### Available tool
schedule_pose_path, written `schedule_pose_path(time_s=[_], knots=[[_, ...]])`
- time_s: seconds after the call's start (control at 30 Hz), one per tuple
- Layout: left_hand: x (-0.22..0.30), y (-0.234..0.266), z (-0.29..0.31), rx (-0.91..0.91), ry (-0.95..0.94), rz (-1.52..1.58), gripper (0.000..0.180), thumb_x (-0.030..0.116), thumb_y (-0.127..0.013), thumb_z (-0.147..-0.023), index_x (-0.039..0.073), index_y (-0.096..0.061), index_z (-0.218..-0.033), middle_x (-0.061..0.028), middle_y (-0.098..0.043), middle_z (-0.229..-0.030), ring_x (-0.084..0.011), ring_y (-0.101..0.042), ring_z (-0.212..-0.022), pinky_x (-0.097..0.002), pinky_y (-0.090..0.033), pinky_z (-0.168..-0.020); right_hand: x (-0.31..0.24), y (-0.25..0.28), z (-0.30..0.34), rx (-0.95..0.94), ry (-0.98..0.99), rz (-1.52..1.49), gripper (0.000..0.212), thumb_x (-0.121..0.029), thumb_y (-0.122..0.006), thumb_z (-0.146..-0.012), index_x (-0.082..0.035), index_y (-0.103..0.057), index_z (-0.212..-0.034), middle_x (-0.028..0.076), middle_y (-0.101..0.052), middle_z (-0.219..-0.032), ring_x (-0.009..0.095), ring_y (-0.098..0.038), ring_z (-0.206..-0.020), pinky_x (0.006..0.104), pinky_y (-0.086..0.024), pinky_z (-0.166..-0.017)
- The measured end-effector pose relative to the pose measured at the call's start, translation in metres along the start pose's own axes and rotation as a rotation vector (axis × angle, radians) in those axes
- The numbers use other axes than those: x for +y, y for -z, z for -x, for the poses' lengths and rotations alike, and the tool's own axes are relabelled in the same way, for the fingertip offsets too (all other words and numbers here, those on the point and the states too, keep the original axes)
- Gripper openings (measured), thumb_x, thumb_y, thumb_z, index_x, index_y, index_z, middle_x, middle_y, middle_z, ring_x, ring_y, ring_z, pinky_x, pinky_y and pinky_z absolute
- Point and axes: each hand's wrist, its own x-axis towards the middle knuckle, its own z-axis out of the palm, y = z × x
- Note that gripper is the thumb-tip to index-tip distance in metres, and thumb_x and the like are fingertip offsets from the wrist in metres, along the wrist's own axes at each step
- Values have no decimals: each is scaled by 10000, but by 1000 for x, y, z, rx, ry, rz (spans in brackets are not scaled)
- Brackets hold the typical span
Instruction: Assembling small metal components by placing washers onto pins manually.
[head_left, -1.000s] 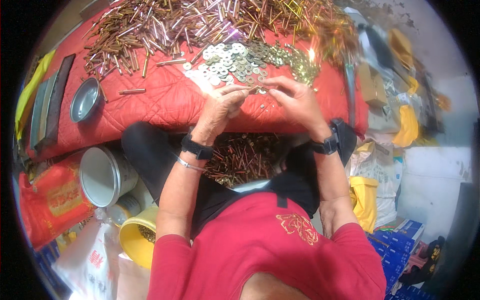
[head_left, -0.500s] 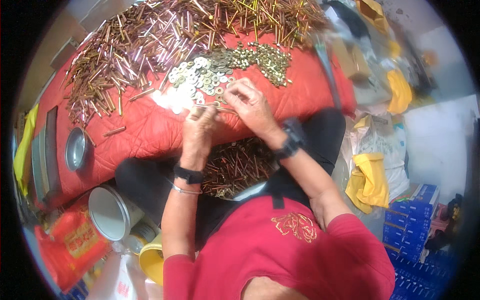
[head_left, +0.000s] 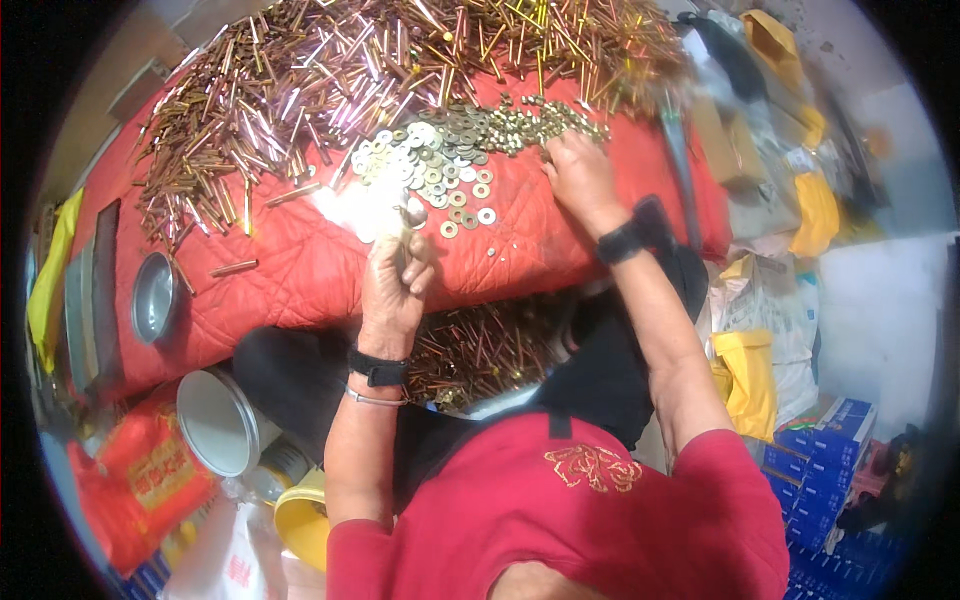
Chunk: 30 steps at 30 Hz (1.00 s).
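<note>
My left hand [head_left: 393, 285] is closed around a slim metal rod [head_left: 405, 238] pointing away from me, with a round, washer-like piece [head_left: 414, 210] at its far end; glare blurs the detail. Just beyond it, flat washers [head_left: 437, 172] lie spread on a red quilted cover [head_left: 300, 255]. To the right, my right hand [head_left: 582, 180] reaches to the edge of a heap of small brass-coloured nuts [head_left: 530, 128]. Its fingers are bent together there, and whatever is between the tips is hidden. A large pile of copper-coloured rods [head_left: 330, 80] covers the far side.
More rods [head_left: 470, 350] fill a container between my legs. A metal bowl [head_left: 154, 297] sits at the cover's left edge. Buckets, a white-lidded one [head_left: 215, 422] and a yellow one [head_left: 300, 520], stand lower left. Blue boxes [head_left: 835, 450] and yellow bags [head_left: 748, 375] are at right.
My hands have moved apart. The right went from beside the left, near the washers, rightward to the nuts; the left turned the rod from crosswise to pointing away.
</note>
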Motion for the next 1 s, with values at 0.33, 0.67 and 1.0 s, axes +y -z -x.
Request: schedule_pose_path(time_s=[0.33,0.67,1.0], knots=[[1,-12,10,37,22,-400,214,255,-604,-918,67,-610,-1018,52,-471,-631,-15,-292,-417,-167,-221,-367,-56,27,-3,-173,-73,-724,121,-63,-577,-823,-18,-612,-930,143,-606,-903,276,-604,-831,350,-475,-752],[-1,-16,18,-40,-60,-437,149,206,-627,-905,79,-643,-980,61,-490,-616,-1,-303,-405,-173,-186,-361,-115,52,11,-169,-155,-1170,159,-25,-548,-906,-5,-662,-1015,19,-567,-891,102,-577,-836,237,-469,-750],[5,-19,20,-122,-58,-487,164,193,-647,-883,44,-671,-947,76,-452,-593,-5,-304,-440,-179,-182,-392,-104,68,10,-371,-192,-1347,244,-14,-610,-865,-28,-628,-1108,3,-604,-955,85,-569,-901,242,-475,-812]])
